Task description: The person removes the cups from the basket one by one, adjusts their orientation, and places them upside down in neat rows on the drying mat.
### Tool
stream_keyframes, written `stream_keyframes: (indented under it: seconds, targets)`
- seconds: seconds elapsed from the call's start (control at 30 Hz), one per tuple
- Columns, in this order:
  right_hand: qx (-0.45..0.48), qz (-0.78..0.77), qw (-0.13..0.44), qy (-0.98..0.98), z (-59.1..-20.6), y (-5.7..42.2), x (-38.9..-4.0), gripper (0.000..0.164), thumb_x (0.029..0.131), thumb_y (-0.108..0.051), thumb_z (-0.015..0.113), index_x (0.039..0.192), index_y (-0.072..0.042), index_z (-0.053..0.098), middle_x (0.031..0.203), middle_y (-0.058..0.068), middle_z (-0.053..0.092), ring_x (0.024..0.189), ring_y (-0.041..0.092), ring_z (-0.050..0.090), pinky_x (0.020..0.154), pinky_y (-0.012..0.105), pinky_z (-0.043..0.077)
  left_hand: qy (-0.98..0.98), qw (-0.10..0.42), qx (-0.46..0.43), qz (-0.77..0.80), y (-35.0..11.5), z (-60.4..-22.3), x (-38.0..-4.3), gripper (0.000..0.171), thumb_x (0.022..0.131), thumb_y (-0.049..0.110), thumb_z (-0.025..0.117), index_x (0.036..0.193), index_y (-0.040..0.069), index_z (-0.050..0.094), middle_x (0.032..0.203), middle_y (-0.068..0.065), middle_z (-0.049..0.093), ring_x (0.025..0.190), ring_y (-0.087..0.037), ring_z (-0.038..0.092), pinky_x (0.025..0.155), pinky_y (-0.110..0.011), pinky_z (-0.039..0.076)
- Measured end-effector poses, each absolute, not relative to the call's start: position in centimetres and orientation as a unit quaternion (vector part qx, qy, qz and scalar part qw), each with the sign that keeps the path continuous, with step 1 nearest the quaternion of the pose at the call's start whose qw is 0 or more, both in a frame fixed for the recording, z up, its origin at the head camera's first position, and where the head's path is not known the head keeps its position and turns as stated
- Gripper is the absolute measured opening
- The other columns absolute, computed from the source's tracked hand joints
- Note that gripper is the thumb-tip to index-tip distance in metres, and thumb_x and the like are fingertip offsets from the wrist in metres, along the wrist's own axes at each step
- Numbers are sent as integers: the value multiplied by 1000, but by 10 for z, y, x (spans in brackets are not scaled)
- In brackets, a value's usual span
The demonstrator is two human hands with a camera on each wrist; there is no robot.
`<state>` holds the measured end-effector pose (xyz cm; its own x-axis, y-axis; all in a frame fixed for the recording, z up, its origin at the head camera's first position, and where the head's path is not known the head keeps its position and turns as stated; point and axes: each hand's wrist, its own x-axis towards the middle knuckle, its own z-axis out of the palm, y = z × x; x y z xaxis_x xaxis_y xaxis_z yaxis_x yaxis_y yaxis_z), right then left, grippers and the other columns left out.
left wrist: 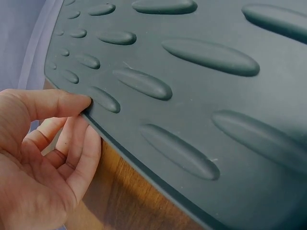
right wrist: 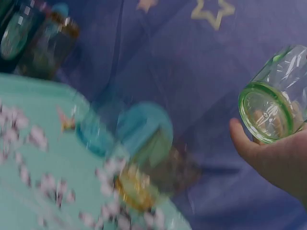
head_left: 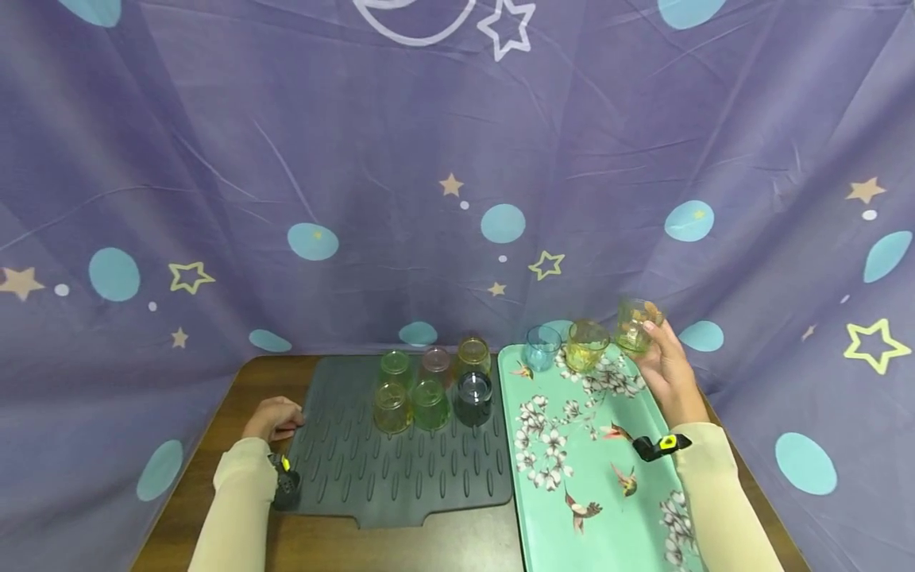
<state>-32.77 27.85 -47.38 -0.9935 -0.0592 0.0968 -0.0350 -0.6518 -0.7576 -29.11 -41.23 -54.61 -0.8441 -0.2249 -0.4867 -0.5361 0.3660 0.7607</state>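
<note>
My left hand (head_left: 275,419) pinches the left edge of a dark grey drying mat (head_left: 343,477). In the left wrist view the thumb lies on top of the mat's rim, the other fingers curled beside and under it. My right hand (head_left: 668,372) grips a clear green-tinted glass tumbler (head_left: 635,327), raised over the far right corner of a mint-green tray (head_left: 529,508); in the right wrist view its green base (right wrist: 266,112) shows. Left of that hand, a yellow tumbler (head_left: 586,349) and a blue tumbler (head_left: 542,349) stand upright on the tray.
Several tumblers sit upside down in two rows on the mat: green (head_left: 395,367), pink (head_left: 436,365) and amber (head_left: 473,357) behind; yellow (head_left: 392,409), green (head_left: 430,405) and dark grey (head_left: 473,400) in front. A purple patterned curtain (head_left: 400,159) hangs behind the wooden table (head_left: 457,548).
</note>
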Motion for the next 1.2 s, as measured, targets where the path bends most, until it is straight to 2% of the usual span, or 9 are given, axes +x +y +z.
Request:
stream_keyframes:
  seconds: [0.1,0.27,0.37,0.57,0.83,0.97,1.03,1.13,1.2]
  targets:
    - [-63,-905,17,421,-460,267,-329,53,103,-17,52,152,-31,36,138,-12,47,133,14,45,118,53,20,811,154,-238,511,-411,-546,-291,19,80,-7,65,99,-3,63,75,-1,62,68,-11,58,64,-25,56]
    - [-94,-917,38,387,-445,245,-330,42,101,-15,56,140,-26,47,138,-6,55,127,19,55,101,42,50,816,148,-239,505,-409,-544,-288,20,81,-8,62,101,-5,63,70,5,62,66,-10,59,63,-26,56]
    - [-134,-921,59,361,-436,230,-330,39,102,-12,53,140,-19,48,139,3,60,125,22,59,99,43,55,817,141,-240,505,-408,-545,-287,17,81,-7,62,97,-4,64,71,3,62,68,-11,59,64,-25,56]
    - [-211,-887,111,396,-413,195,-327,37,103,-12,49,140,-17,50,140,6,61,122,22,63,98,43,56,819,139,-234,505,-406,-544,-285,14,77,-8,62,88,1,62,69,3,59,65,-10,57,62,-25,56]
    - [-290,-822,162,462,-381,147,-316,45,98,-2,48,141,-15,46,140,6,60,119,18,64,96,33,56,828,135,-234,491,-404,-540,-291,17,79,-8,63,92,2,59,76,0,59,70,-12,58,64,-26,57]
    - [-295,-775,156,536,-370,128,-308,47,96,0,55,138,-20,47,140,-3,53,121,12,58,95,25,52,827,137,-232,493,-403,-541,-294,19,80,-8,62,96,0,60,73,2,62,69,-10,60,63,-26,57]
    - [-309,-735,148,586,-366,118,-305,47,95,-2,60,138,-20,48,144,-4,47,130,9,50,99,24,49,826,138,-231,495,-403,-541,-294,18,80,-9,61,96,-1,60,71,1,63,68,-10,60,62,-26,56]
    - [-346,-665,137,647,-362,99,-300,51,93,-4,69,139,-14,50,148,0,45,137,9,43,98,25,50,826,138,-227,497,-406,-541,-291,17,82,-10,61,96,-1,60,72,1,63,68,-9,61,63,-26,56]
    - [-374,-627,140,669,-360,84,-297,57,89,-3,73,141,-9,51,148,5,47,133,14,49,94,28,54,826,139,-222,499,-409,-541,-287,15,84,-9,61,95,0,59,74,-2,64,69,-9,62,64,-26,56]
